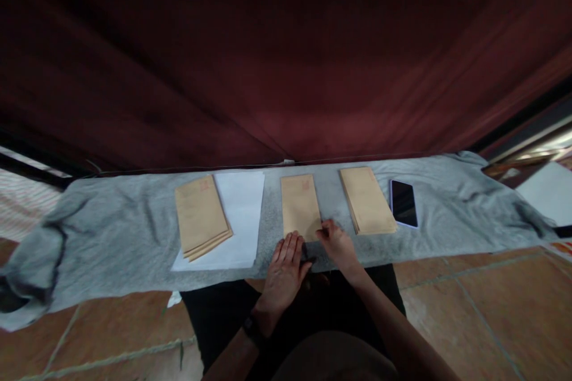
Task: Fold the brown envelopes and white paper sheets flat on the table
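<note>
A single brown envelope (300,205) lies in the middle of a grey cloth (111,220). My left hand (283,274) rests flat at its near edge, fingers stretched out together. My right hand (337,244) is just right of it, its fingers curled and pinching at the envelope's near right corner. A small dark object (307,259) lies between my hands; I cannot make out what it is. A stack of brown envelopes (367,199) lies to the right. Another stack of envelopes (200,215) lies to the left on white paper sheets (241,214).
A dark phone (403,203) lies face up right of the right stack. A dark red curtain (286,59) hangs behind the cloth. Brown tiled floor (482,303) shows in front. A white object (547,190) sits at the far right.
</note>
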A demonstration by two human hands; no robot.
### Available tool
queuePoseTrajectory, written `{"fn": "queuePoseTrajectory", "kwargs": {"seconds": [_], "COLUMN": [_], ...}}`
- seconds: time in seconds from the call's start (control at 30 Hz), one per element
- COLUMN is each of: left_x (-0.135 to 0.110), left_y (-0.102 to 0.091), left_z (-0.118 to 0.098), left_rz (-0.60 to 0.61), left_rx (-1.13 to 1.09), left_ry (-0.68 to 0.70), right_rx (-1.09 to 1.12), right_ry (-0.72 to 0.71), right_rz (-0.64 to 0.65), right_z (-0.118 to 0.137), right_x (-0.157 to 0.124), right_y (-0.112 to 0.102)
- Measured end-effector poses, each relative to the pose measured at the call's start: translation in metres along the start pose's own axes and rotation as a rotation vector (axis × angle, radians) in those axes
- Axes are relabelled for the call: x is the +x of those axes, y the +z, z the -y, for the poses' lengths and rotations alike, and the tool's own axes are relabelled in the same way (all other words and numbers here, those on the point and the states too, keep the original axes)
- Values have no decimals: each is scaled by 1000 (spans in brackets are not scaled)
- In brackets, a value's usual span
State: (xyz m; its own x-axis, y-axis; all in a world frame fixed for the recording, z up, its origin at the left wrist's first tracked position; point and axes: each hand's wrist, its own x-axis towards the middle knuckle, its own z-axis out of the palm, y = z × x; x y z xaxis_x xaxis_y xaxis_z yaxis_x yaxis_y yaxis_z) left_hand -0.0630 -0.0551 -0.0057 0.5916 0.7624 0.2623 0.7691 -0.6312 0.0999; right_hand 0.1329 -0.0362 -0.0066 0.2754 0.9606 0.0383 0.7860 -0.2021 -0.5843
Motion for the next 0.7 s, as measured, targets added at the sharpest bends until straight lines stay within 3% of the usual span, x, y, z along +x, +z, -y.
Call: {"fn": "queuePoseTrajectory", "kwargs": {"seconds": [0.13, 0.33, 0.47, 0.7], "left_x": [8, 39, 80, 155], "left_y": [-7, -9, 2, 33], "left_z": [6, 24, 36, 53], "left_rz": [18, 7, -9, 84], "left_rx": [-31, -91, -139, -91], "left_ry": [-7, 25, 32, 77], "right_rx": [-189, -151, -189, -206], "right_ry": [-183, -571, -592, -604], "right_rz": [-103, -13, 12, 23], "right_z": [4, 1, 0, 2], "right_x": [-10, -27, -32, -30], "right_y": [-4, -7, -4, -5]}}
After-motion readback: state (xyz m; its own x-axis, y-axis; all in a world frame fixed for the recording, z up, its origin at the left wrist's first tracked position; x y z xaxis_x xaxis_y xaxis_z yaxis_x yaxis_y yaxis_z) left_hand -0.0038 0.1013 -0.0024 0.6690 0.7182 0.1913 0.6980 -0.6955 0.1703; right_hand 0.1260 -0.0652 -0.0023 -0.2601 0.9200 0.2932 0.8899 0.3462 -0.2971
